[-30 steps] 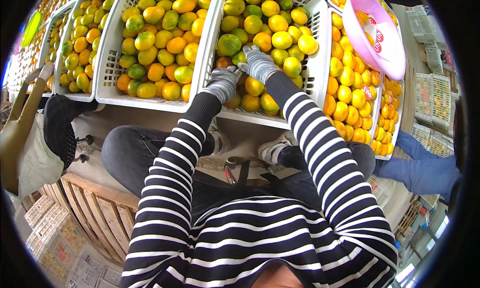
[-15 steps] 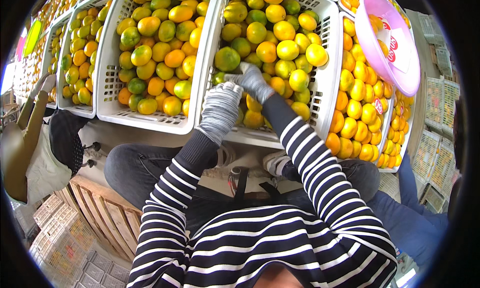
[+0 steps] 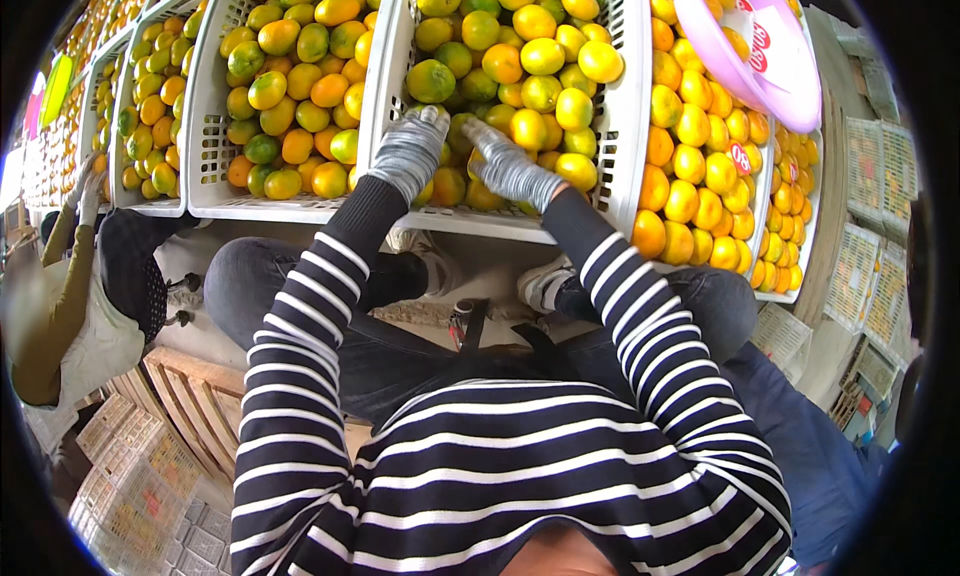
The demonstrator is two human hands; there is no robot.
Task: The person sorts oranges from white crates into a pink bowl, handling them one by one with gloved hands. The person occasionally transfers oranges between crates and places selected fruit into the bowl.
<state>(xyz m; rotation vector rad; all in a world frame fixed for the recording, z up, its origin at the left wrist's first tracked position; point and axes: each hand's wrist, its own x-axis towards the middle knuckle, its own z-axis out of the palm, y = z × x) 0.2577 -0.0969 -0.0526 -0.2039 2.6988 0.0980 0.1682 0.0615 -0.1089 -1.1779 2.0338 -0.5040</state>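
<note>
Both my hands, in grey knitted gloves, are inside a white plastic crate (image 3: 622, 126) of green, yellow and orange mandarins (image 3: 542, 58). By the crate's left wall, my left hand (image 3: 410, 154) has its fingers bent and closed just below a large green mandarin (image 3: 430, 81). Whatever those fingers hold, if anything, is hidden under the glove. My right hand (image 3: 512, 168) lies palm down over the fruit near the front wall, its fingers stretched out toward the left hand. A darker gap with a partly seen mandarin (image 3: 456, 133) lies between the two hands.
Another mandarin crate (image 3: 205, 176) stands to the left, and one of oranger fruit (image 3: 690, 166) to the right. A pink basin (image 3: 800, 86) rests on the right-hand crates. A wooden pallet (image 3: 200, 396) stands lower left. Another person's gloved hands (image 3: 90, 191) are at the far left.
My hands have come apart. The left has gone up to the crate's left wall, and the right has drawn down and away from it. The view has shifted slightly.
</note>
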